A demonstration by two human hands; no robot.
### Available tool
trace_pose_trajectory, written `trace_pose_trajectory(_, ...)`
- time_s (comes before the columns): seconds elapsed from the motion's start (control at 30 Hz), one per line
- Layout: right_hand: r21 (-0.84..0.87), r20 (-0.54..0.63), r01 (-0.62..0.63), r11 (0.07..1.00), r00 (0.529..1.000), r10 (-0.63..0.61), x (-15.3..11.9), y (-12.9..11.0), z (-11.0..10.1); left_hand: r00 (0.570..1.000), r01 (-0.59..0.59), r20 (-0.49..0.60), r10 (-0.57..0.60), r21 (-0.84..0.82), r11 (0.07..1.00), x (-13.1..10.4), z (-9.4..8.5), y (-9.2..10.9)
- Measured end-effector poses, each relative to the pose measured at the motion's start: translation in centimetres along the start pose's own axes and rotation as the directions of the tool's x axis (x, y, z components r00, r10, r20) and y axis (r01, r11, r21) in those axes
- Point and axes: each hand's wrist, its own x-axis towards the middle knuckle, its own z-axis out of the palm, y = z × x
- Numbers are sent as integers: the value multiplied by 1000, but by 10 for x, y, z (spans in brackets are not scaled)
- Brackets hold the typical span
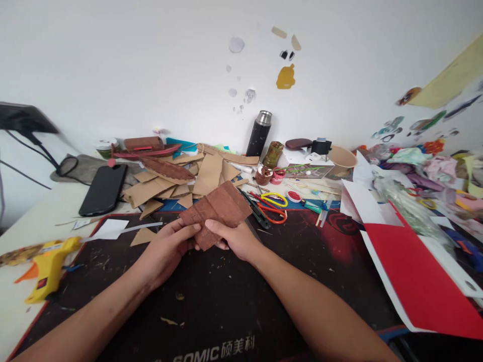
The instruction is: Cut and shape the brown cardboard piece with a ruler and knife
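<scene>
Cardboard: a creased, reddish-brown painted cardboard piece [222,206] was held tilted over the far part of the black printed mat [211,306]; the clock directions ran from this piece, with 12 away from the person.
Left hand [171,244]: it was partly closed, its thumb pressed on the near left part of the cardboard piece and its fingers curled behind.
Right hand [237,241]: it was partly closed too, thumb laid across the upper face near the lower edge, with fingers underneath.
Scraps: plain tan cardboard offcuts [207,173] lay heaped at 11 o'clock, with a reddish-brown boat-shaped piece [168,170] on top of them.
Phone: a black smartphone [102,190] lay between 9 and 10 o'clock.
Glue gun: a yellow plastic glue gun [53,266] lay between 8 and 9 o'clock.
Flask: a black flask with a silver cap [259,133] stood at 1 o'clock.
Scissors: orange-handled scissors [272,211] lay near 3 o'clock.
Paper: a bright red sheet [422,276] lay between 3 and 4 o'clock, well apart from both hands.
</scene>
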Motion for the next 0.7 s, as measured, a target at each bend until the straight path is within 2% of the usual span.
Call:
trace_pose_trajectory(0.27, -44, -44, -44, 998, 998, 42, 0, -4, 3, 1000, 20, 24, -19, -51, 998, 1, -3, -4)
trace_pose_trajectory(0.7, 53, -67, -64, 997, 996, 67, -1, -6, 6, 997, 52, 65, -44, -128, 990, 2, -8, -7)
